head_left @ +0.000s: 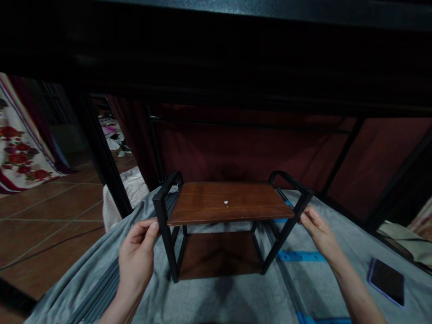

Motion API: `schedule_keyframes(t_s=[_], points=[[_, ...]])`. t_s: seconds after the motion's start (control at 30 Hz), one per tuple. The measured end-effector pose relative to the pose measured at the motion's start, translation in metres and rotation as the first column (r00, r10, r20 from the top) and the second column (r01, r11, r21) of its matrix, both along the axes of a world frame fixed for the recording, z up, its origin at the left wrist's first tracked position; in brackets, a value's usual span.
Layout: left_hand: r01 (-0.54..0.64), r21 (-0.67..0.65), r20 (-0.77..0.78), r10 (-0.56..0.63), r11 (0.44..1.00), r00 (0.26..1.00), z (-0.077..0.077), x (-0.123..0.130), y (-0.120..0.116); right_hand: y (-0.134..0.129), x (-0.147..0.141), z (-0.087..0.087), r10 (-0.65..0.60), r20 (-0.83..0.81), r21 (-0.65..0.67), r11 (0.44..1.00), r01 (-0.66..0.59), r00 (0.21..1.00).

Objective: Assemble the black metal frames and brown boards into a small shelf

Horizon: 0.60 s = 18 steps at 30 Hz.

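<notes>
A small two-tier shelf with a brown wooden top board [209,204] and black metal side frames stands upright on grey bedding. Its lower board [219,256] lies in shadow near the bedding. My left hand [138,254] pinches the left side frame [165,238] just below the top board, thumb and fingers at its outer edge. On the opposite side, my right hand [317,229] has its fingers closed at the right side frame [281,240], the fingertips partly hidden behind it. A small white spot marks the top board.
Grey bars [101,292] lie at the left on the bedding [209,301]. Bars with blue wrapping [300,256] lie to the right. A phone [386,280] rests at the far right. A dark beam [236,54] spans overhead, and a dark post [104,157] stands left.
</notes>
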<state>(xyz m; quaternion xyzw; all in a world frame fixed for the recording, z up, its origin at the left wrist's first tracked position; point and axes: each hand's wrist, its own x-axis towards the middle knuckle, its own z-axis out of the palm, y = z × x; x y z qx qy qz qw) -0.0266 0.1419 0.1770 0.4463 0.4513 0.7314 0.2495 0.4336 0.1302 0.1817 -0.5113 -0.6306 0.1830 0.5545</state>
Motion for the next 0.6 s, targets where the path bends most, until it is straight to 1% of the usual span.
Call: schedule_keyframes(t_s=[0.17,0.23,0.37,0.47,0.6], points=[[-0.042,-0.011,-0.02,0.042,0.999,0.999,0.0,0.002,-0.002,0.004,0.008,0.006,0.111,-0.007,-0.038,0.993,-0.111,0.994],[-0.042,-0.004,-0.028,0.042,0.999,0.999,0.0,0.001,-0.003,0.005,0.01,0.01,0.135,0.007,-0.067,0.989,-0.134,0.991],[-0.037,0.025,-0.007,0.037,0.999,0.999,-0.002,0.002,-0.003,0.007,0.012,0.015,0.16,-0.005,-0.105,0.981,-0.16,0.987],[-0.045,0.045,0.019,0.044,0.998,0.999,-0.004,0.004,-0.002,0.008,0.011,0.015,0.167,-0.056,-0.091,0.981,-0.172,0.984],[-0.036,0.031,0.016,0.035,0.999,0.999,-0.008,0.003,0.001,0.009,0.009,0.014,0.149,-0.091,-0.093,0.983,-0.157,0.985]])
